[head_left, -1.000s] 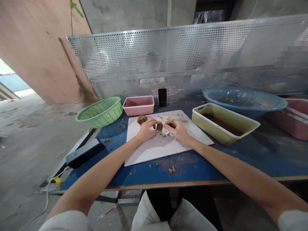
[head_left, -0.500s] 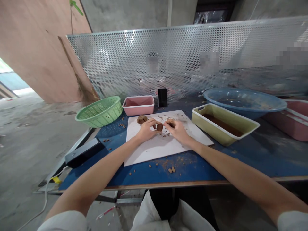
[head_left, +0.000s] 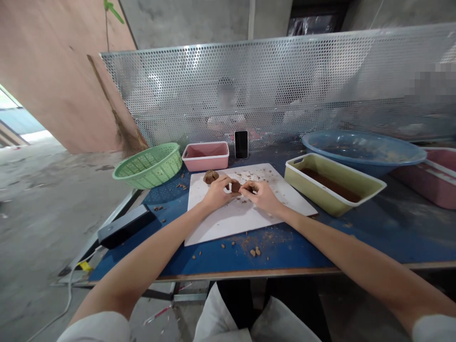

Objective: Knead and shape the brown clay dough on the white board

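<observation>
**Small brown piece [head_left: 235, 187] between our hands, over the white board [head_left: 213, 225]**

Our left hand [head_left: 216, 194] holds the piece at its nine o'clock side, thumb below and fingers above, parted only by its thickness. Our right hand [head_left: 262, 195] meets it from three o'clock, fingertips drawn nearly together at the edge — whether they grip it, we cannot tell.

Around the piece we see a larger brown lump [head_left: 211, 177] near ten o'clock, resting on the board, a phone [head_left: 241, 144] upright at twelve, and an olive tub [head_left: 333, 202] of brown liquid at three. Crumbs dot the board.
</observation>
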### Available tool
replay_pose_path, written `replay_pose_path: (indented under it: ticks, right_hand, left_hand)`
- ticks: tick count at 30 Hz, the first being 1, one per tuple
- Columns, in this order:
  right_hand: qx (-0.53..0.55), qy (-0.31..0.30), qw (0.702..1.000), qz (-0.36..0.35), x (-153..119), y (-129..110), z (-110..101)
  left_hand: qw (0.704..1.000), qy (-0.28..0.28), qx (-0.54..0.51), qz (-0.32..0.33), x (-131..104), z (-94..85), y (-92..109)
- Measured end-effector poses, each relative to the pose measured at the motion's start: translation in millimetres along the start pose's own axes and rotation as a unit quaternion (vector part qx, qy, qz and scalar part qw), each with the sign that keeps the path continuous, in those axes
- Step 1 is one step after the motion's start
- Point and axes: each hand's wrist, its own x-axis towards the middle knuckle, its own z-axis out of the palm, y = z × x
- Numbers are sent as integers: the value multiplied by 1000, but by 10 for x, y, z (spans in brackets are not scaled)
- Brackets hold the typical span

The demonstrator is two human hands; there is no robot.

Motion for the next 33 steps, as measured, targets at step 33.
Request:
replay_pose_path:
  ticks: [33]
  right_hand:
    - [-11,6,1000,6,35,33,12]
  left_hand:
    - [998,-22,59,30,-39,6,22]
